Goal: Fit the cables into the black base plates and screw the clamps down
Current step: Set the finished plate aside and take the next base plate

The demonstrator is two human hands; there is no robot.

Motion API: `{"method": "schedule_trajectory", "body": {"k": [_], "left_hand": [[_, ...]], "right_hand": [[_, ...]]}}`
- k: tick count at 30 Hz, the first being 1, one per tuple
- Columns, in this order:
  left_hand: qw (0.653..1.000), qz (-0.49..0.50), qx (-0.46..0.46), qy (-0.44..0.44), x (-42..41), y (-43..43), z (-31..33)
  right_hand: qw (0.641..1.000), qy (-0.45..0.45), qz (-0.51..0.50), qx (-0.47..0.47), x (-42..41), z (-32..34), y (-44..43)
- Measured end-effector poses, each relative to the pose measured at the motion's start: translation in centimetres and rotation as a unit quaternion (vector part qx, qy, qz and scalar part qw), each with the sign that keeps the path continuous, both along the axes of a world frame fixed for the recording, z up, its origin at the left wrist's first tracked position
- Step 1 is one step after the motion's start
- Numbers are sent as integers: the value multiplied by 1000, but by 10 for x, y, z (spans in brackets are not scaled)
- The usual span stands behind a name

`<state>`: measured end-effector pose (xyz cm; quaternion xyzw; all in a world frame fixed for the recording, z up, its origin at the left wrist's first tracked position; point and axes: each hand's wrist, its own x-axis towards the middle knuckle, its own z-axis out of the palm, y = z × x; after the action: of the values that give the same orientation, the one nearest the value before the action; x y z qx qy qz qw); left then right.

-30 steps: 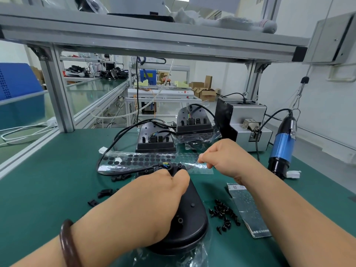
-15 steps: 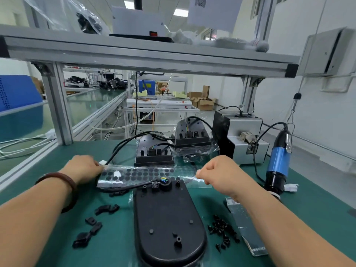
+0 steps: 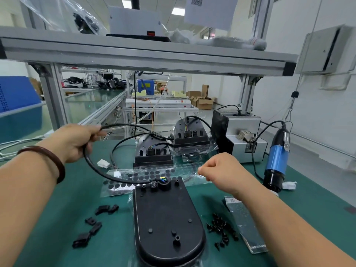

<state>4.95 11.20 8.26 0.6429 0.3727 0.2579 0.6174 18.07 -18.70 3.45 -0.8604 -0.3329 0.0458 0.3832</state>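
Base plates: 3. The near base plate [image 3: 167,218] lies flat on the green mat [image 3: 57,209]; 2 rear base plates [image 3: 153,153] [image 3: 189,137] each have a cable fitted. L hand [image 3: 77,143] grips the black cable [image 3: 96,168], raised in a loop, its end entering the near plate's top edge. R hand [image 3: 221,170]: curled fist over the pad sheet [image 3: 138,174]; can't tell if it holds anything. Loose clamps [image 3: 92,226], approx. 5, lie left of the plate, w/ 1 screw pile [image 3: 221,230] to its right. 1 blue elec. screwdriver [image 3: 276,160] stands far right.
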Motion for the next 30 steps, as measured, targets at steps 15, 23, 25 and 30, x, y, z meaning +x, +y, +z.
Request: {"method": "schedule_trajectory", "body": {"k": [15,23,25,30], "left_hand": [[924,-212,298,-112,-62,-152,24],[763,-265,588,-25,-83,-184,-20],[738,-181,650,-18,-77,-167,-11],[622,-126,756,158,-47,-124,13]], "right_hand": [[911,152,-44,380,-31,63,4],[970,88,10,226,-54,64,-3],[980,66,39,185,-60,57,-6],[977,93,139,136,-65,36,4]]}}
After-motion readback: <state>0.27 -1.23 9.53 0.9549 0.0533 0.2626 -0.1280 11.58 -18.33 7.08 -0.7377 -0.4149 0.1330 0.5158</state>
